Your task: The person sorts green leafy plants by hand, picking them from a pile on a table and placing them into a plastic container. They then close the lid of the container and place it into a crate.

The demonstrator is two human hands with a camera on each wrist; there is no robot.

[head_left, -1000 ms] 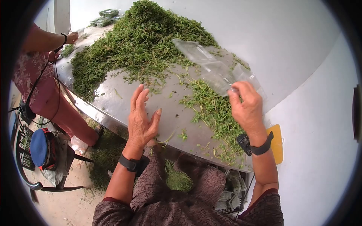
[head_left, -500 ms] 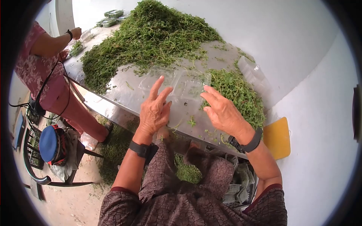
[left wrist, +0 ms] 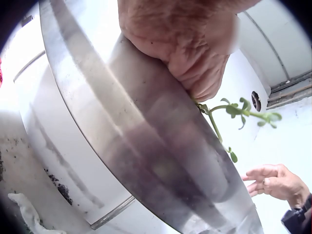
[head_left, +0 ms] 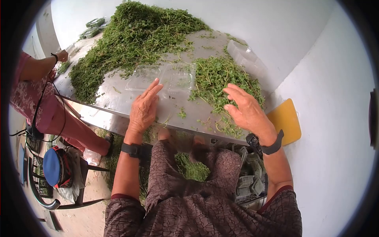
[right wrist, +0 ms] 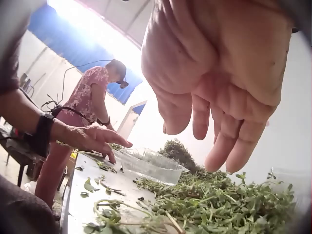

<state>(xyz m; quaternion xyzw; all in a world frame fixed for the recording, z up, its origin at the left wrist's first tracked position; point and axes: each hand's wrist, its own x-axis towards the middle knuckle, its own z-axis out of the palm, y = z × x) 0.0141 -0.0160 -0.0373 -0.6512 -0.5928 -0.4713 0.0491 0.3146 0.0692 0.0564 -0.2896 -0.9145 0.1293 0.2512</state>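
Note:
A clear plastic clamshell box [head_left: 177,80] lies unfolded on the metal table [head_left: 112,96]. At its near side my left hand [head_left: 145,110] hovers with fingers extended and nothing in them. My right hand [head_left: 249,110] hangs over the near edge of a small heap of leafy green sprigs [right wrist: 219,200], its fingers loosely bent and holding nothing. From the right wrist view, the clamshell [right wrist: 151,165] stands between that heap and the left hand [right wrist: 92,139]. A single sprig [left wrist: 239,112] shows below the left hand in the left wrist view.
A large mound of the same greens [head_left: 138,35] covers the table's far side. Nested clear boxes [head_left: 244,57] stand by the wall; filled packs [head_left: 92,27] lie far left. A yellow board [head_left: 286,122] leans at right. Another person [head_left: 37,83] works at left, near a chair [head_left: 51,203].
The right hand brought the clear clamshell from the right to the middle of the table and let go of it. Both hands then drew apart, the right one over the small heap.

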